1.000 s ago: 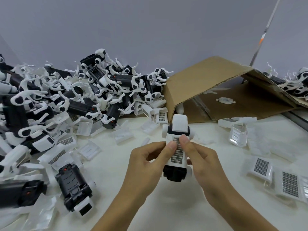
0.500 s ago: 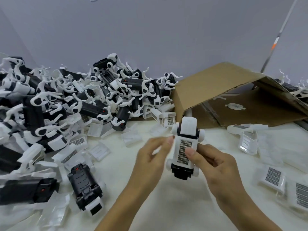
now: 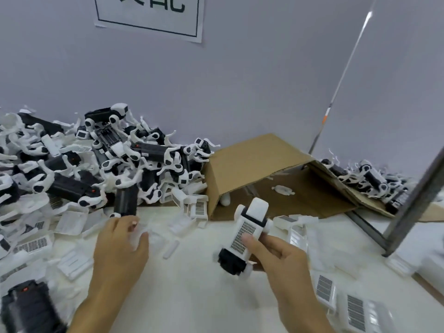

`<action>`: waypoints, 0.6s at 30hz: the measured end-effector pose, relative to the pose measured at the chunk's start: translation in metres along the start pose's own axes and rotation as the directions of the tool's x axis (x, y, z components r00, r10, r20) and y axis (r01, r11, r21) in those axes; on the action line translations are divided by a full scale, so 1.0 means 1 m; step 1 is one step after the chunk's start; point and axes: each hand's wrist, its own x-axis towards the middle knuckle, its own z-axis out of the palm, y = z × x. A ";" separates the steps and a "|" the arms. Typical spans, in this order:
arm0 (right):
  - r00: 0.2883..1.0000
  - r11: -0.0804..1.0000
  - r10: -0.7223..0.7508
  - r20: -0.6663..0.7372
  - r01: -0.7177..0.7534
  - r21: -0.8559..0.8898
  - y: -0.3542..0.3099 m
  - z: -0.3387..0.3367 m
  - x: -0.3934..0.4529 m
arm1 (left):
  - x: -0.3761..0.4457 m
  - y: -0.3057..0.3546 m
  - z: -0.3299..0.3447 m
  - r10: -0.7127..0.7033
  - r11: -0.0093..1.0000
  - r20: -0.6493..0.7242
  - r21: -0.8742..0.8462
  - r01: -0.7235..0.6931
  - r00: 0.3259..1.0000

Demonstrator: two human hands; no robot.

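Nearest to us, at the lower left edge, lies a black unit (image 3: 26, 306), blurred. At the lower right we see white grille plates (image 3: 324, 288) lying flat on the white worktop (image 3: 192, 304). A little farther in, the right grip (image 3: 283, 263), a bare hand, is closed round a white-and-black toy body (image 3: 247, 227). It holds the body tilted above the worktop at centre right, black end toward us, with the thumb (image 3: 248, 239) pressed on its grille panel. The left grip (image 3: 120, 246) hovers palm down over clear plastic pieces (image 3: 144, 236) left of centre. Motion blur keeps us from telling whether its fingers hold one. Beyond both we see a cardboard box (image 3: 252, 164) lying on its side, open toward us, with a small white part (image 3: 282, 189) inside. Left of the box, a pile of black-and-white toy bodies (image 3: 108, 164) rises against the wall, where a printed sheet (image 3: 149, 18) hangs.
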 end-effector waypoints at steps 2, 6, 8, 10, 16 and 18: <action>0.995 0.996 0.088 -0.041 -0.087 0.032 -0.016 -0.012 0.008 | 0.000 -0.002 -0.005 0.003 1.000 -0.140 -0.013 -0.005 0.990; 0.969 0.950 0.166 -0.182 -0.108 0.292 -0.063 -0.047 0.043 | -0.003 0.009 -0.017 0.158 0.964 -0.414 -0.130 -0.230 0.896; 0.942 0.884 0.149 -0.299 0.009 0.467 -0.090 -0.068 0.076 | -0.007 0.016 -0.018 0.271 0.913 -0.450 -0.159 -0.375 0.851; 0.957 0.753 0.116 -0.267 0.091 0.651 -0.119 -0.085 0.109 | -0.012 0.025 -0.017 0.250 0.867 -0.444 -0.292 -0.403 0.860; 0.936 0.847 0.274 -0.221 -0.126 0.516 -0.102 -0.094 0.145 | -0.028 0.061 -0.017 -0.151 0.690 -0.345 -0.708 -0.151 0.926; 0.945 0.917 0.212 -0.250 -0.104 0.384 -0.077 -0.078 0.129 | -0.028 0.067 -0.018 -0.320 0.552 -0.249 -0.833 -0.033 0.914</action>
